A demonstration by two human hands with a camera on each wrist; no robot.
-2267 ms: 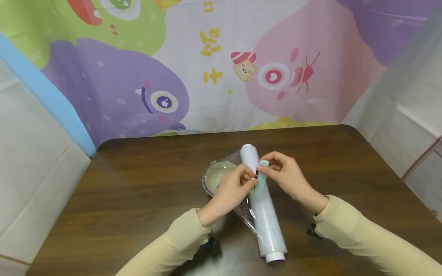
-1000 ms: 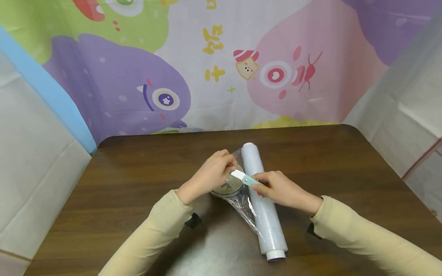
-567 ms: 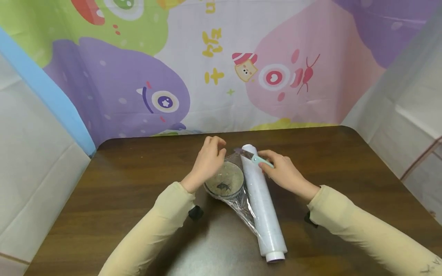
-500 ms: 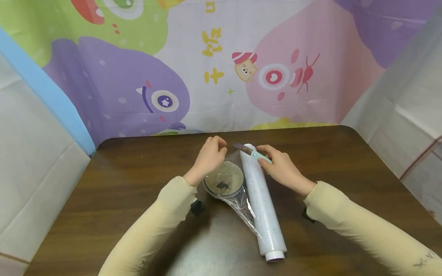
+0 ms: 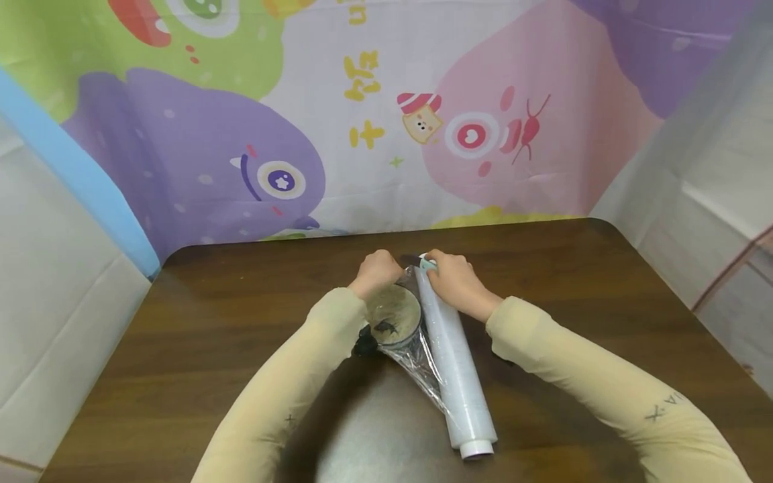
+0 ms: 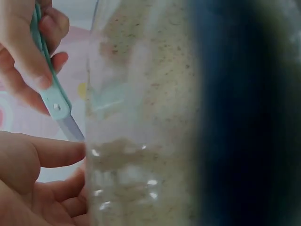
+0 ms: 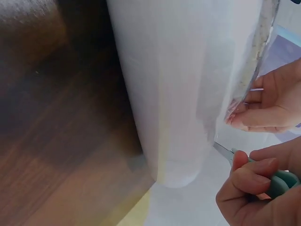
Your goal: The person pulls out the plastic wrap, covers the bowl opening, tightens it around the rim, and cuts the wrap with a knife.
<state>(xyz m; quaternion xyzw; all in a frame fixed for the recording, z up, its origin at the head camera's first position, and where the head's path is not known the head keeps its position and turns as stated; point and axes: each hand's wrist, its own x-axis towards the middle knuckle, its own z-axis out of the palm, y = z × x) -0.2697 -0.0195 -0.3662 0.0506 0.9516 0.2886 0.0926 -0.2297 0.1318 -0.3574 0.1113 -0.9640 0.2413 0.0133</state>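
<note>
My right hand (image 5: 455, 280) grips the mint-green handle of a small folding knife (image 6: 56, 101), its blade swung out. The blade points left, close to the far end of the white cling film roll (image 5: 455, 376). My left hand (image 5: 379, 268) is at the far rim of a round bowl (image 5: 398, 312); in the right wrist view its thumb and fingers pinch the edge of the cling film (image 7: 233, 110). The clear film stretches from the roll over the bowl, wrinkled on the near side. A dark fish-like figure shows inside the bowl.
The roll lies lengthwise on the dark wooden table (image 5: 241, 335), right beside the bowl. Behind the table's far edge hangs a cartoon-print cloth (image 5: 374, 188). Pale cloth panels stand at the left and right sides.
My right hand has unfolded the knife and carried it to the roll's far end. My left hand has let go of the knife, moved to the bowl's far rim and taken the film edge.
</note>
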